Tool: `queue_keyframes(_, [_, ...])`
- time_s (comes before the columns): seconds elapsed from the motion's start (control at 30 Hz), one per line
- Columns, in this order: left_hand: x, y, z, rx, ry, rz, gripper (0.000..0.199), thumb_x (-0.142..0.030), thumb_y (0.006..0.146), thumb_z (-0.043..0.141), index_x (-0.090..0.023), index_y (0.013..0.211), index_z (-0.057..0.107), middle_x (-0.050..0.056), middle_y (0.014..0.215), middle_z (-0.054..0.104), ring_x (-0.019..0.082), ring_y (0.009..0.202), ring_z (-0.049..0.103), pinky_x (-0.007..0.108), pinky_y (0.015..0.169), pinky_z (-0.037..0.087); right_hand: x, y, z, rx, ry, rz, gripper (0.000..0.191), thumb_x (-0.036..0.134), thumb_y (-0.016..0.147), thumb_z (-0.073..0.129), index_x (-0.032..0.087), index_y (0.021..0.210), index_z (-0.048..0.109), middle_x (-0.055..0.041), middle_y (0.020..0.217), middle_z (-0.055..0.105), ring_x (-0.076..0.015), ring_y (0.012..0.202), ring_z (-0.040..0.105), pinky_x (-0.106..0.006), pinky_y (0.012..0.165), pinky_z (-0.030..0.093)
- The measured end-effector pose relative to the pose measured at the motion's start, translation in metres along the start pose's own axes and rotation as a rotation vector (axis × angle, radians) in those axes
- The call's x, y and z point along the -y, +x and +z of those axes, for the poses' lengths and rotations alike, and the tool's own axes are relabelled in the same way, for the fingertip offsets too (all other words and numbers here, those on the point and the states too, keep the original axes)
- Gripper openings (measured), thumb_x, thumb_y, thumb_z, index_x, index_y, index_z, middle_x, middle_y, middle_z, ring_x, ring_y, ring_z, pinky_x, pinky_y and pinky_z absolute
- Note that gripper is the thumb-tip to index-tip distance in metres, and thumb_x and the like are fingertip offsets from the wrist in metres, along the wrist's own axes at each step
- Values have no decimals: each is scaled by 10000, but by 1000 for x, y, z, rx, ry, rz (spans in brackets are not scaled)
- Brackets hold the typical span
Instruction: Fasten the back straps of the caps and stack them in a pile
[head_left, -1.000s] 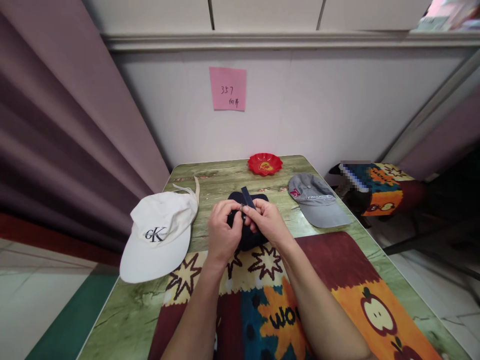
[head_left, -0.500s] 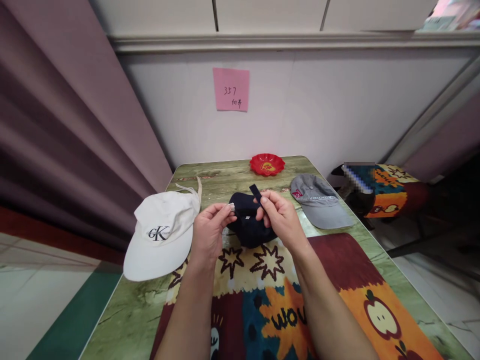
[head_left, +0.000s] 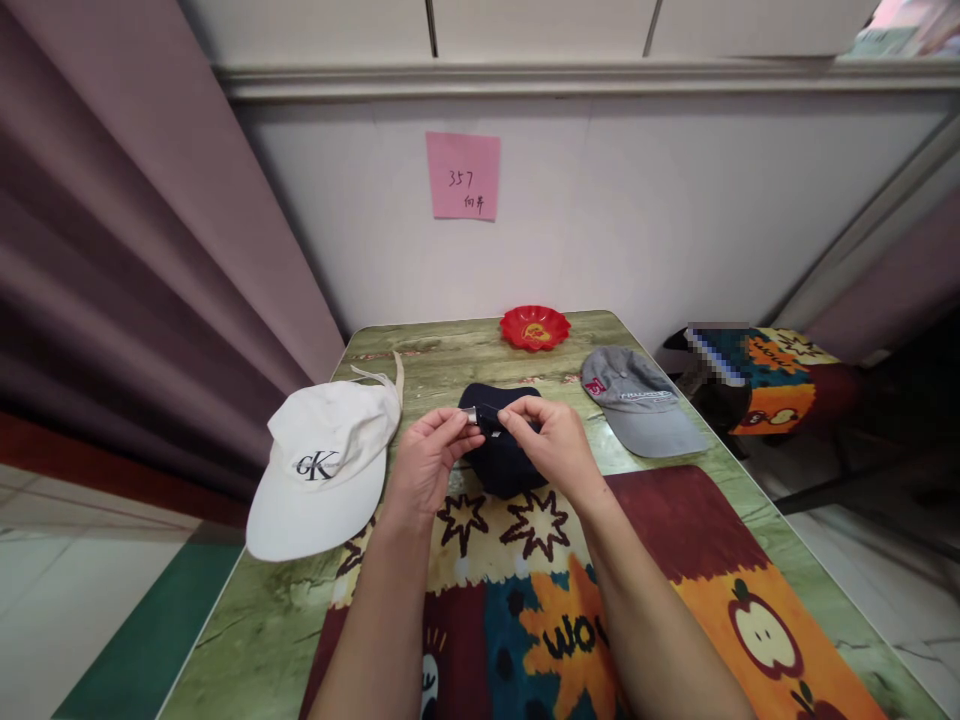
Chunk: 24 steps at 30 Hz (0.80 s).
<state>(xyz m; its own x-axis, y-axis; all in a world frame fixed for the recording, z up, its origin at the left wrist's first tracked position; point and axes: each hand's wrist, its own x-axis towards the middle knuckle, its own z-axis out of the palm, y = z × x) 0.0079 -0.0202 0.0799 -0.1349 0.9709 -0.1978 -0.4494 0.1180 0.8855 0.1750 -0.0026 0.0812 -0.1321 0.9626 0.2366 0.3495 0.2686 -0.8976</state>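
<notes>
A dark navy cap (head_left: 506, 468) rests on the table in front of me, its back strap toward my fingers. My left hand (head_left: 431, 450) pinches a small silver metal buckle (head_left: 470, 415) between thumb and fingertips. My right hand (head_left: 551, 440) pinches the dark strap (head_left: 491, 415), whose end meets the buckle. Whether the strap passes through the buckle I cannot tell. A white cap (head_left: 330, 470) with black letters lies to the left of my left hand. Beyond my right hand is a grey cap (head_left: 641, 400) with a pink patch.
A red scalloped dish (head_left: 535, 328) stands at the back of the green table (head_left: 247, 625). Under my forearms lies a colourful patterned mat (head_left: 675, 520). A pink note (head_left: 463, 176) is stuck to the wall. At the right is a stool (head_left: 780, 380) with a similar cover.
My right hand has moved left and turned the strap's free end, which stood up before, toward the buckle. My left hand has stayed almost in place, still holding the buckle.
</notes>
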Motion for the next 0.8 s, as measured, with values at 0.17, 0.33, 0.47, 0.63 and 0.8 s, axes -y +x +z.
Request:
queue_keyframes(0.17, [1,-2,1,7,27,5,307,-284,584,883,-117,756,690,23,739,685,122,655,659,245,658,587,-2,1,0,24,-38,27,259,383,859,603,195,709,699,16,611,608,-123,547,466,-257,568,329])
queue_keyframes(0.33, [-1,-4,1,7,81,35,310,-297,593,875,-126,764,682,11,716,676,124,631,656,242,618,581,-1,1,-2,91,-35,31,247,379,856,603,199,707,685,24,604,589,-115,537,443,-254,561,320])
queue_keyframes(0.47, [-4,-5,0,22,156,49,306,-326,610,863,-133,764,682,9,721,671,125,612,648,248,581,576,-2,1,-6,138,-33,8,239,369,854,610,199,695,666,27,598,576,-111,528,424,-254,543,302])
queue_keyframes(0.63, [-4,-6,0,43,179,44,307,-344,609,866,-140,759,692,3,706,662,125,594,639,249,552,573,-4,1,-10,164,-17,-19,239,369,863,609,200,702,662,27,607,572,-111,535,425,-251,533,294])
queue_keyframes(0.8, [-3,-5,0,54,187,34,299,-342,616,865,-139,765,705,8,707,666,129,594,644,247,546,573,-3,1,-7,161,-21,-30,232,360,875,597,203,722,672,24,625,591,-115,553,442,-251,554,312])
